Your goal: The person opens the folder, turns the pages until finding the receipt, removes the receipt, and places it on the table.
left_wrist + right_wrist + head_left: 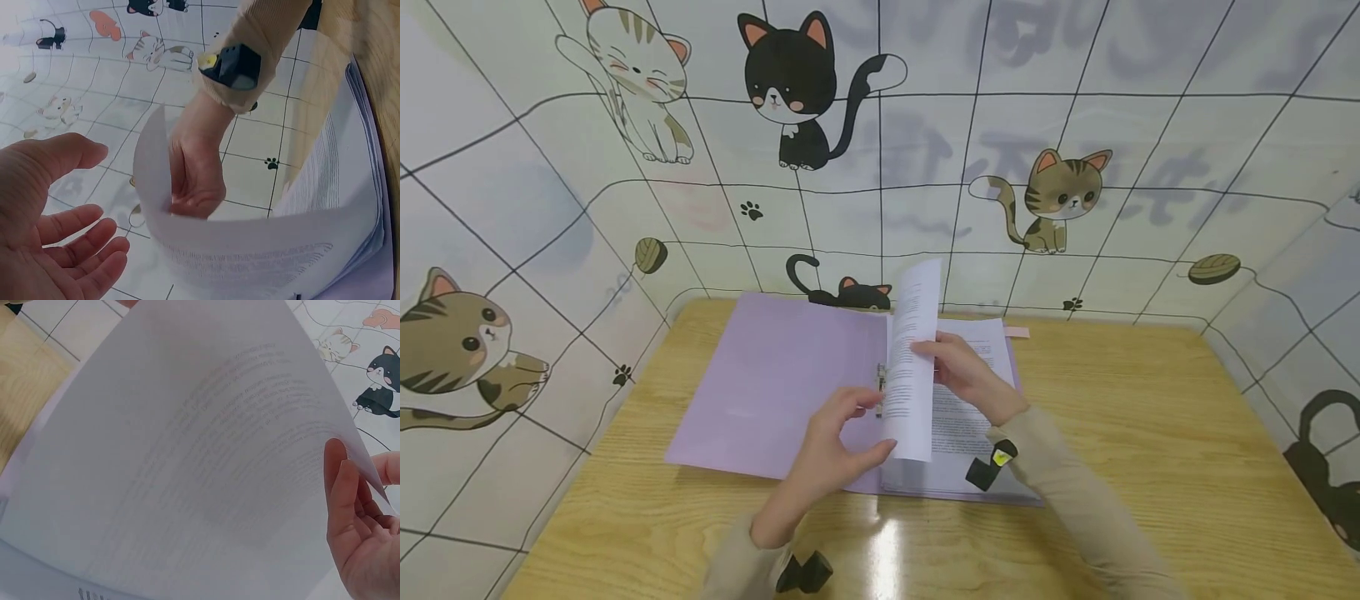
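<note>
A purple folder (790,375) lies open on the wooden bench (1150,433), a metal fastener (881,377) along its fold. I see the right hand (966,371) pinching a printed sheet (913,367) between thumb and fingers, holding it raised and curved above the printed pages (962,425) on the folder's right side. The left hand (831,442) is spread just beside that sheet, thumb apart from the fingers. A pink tab (1017,332) juts out past the pages' far right corner.
</note>
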`<state>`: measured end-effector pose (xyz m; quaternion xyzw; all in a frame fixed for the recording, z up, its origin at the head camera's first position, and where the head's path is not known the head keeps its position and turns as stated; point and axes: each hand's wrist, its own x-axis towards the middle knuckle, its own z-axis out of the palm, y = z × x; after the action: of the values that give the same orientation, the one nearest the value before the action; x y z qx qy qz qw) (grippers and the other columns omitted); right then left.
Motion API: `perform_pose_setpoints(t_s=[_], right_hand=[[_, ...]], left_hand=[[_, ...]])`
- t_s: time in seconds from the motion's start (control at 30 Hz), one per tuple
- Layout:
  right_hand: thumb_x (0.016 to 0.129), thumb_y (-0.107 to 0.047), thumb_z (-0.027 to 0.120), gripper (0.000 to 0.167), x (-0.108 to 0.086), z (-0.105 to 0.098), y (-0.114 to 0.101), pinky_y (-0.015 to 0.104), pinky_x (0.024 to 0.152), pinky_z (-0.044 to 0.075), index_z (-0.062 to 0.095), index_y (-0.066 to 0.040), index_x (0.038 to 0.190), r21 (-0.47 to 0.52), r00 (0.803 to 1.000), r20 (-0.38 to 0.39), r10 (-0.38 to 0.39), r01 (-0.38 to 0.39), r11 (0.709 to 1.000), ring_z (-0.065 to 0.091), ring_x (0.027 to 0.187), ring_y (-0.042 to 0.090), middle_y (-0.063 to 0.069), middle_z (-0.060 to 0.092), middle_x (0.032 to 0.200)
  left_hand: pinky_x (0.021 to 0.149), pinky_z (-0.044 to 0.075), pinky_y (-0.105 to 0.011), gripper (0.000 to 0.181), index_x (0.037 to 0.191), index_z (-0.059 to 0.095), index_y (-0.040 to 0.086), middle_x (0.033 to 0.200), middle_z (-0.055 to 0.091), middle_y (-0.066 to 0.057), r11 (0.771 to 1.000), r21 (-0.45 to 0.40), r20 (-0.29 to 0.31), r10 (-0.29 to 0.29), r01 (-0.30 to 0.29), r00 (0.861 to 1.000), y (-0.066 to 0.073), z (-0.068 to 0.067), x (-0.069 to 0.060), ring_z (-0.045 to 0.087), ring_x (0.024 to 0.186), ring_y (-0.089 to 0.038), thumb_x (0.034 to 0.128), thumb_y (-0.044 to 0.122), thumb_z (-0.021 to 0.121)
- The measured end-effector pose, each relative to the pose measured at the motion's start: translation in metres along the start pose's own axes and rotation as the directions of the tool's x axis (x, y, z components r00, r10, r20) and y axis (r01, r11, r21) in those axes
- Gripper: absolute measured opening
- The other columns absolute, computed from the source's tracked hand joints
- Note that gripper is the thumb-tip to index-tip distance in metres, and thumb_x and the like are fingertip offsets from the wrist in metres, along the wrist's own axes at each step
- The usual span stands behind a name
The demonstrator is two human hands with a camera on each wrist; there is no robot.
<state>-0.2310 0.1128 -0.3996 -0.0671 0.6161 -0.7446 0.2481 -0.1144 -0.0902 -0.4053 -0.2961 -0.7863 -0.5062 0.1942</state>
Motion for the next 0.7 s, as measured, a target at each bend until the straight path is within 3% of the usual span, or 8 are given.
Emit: perform_pose_setpoints(t_s=[0.1,0.4,0.53,0.7], right_hand=[[0.093,-0.007,0.048,0.046,0.002,0.005,0.002,0.029,0.073,0.052,0.037,0.007,0.136,0.006,1.000,0.006,-0.009,0.009,1.000,0.064,0.087,0.016,0.003,0.063,0.100],[0.091,-0.007,0.049,0.049,0.007,0.020,0.005,0.027,0.072,0.052,0.037,0.009,0.135,0.058,1.000,0.015,-0.002,0.001,0.998,0.064,0.085,0.014,0.004,0.063,0.100],[0.090,-0.006,0.048,0.048,0.008,0.025,0.006,0.026,0.070,0.052,0.038,0.010,0.134,0.065,1.000,0.006,-0.003,0.002,0.998,0.064,0.082,0.013,0.002,0.064,0.096],[0.092,-0.005,0.046,0.046,0.010,0.028,0.008,0.026,0.070,0.053,0.037,0.010,0.134,0.061,0.999,0.030,-0.018,0.017,0.998,0.065,0.083,0.014,0.003,0.064,0.097]], left_hand=[[0.081,0.050,-0.036,0.054,0.113,0.058,-0.002,0.109,0.060,-0.012,0.999,0.015,-0.003,0.037,-0.037,0.999,0.005,0.002,0.000,0.057,0.099,-0.026,0.0643,0.004,0.080],[0.085,0.050,-0.035,0.066,0.116,0.056,0.000,0.115,0.054,-0.011,0.994,0.102,0.023,0.038,-0.040,0.999,0.014,0.008,-0.005,0.052,0.106,-0.025,0.0576,0.007,0.085],[0.085,0.049,-0.036,0.071,0.116,0.054,0.000,0.115,0.052,-0.013,0.977,0.201,0.017,0.062,-0.064,0.998,0.018,0.007,-0.006,0.051,0.106,-0.027,0.0540,0.007,0.086],[0.080,0.052,-0.035,0.065,0.113,0.056,-0.002,0.111,0.053,-0.014,0.953,0.295,-0.024,0.078,-0.067,0.997,0.017,0.006,-0.006,0.052,0.102,-0.027,0.0539,-0.006,0.082]])
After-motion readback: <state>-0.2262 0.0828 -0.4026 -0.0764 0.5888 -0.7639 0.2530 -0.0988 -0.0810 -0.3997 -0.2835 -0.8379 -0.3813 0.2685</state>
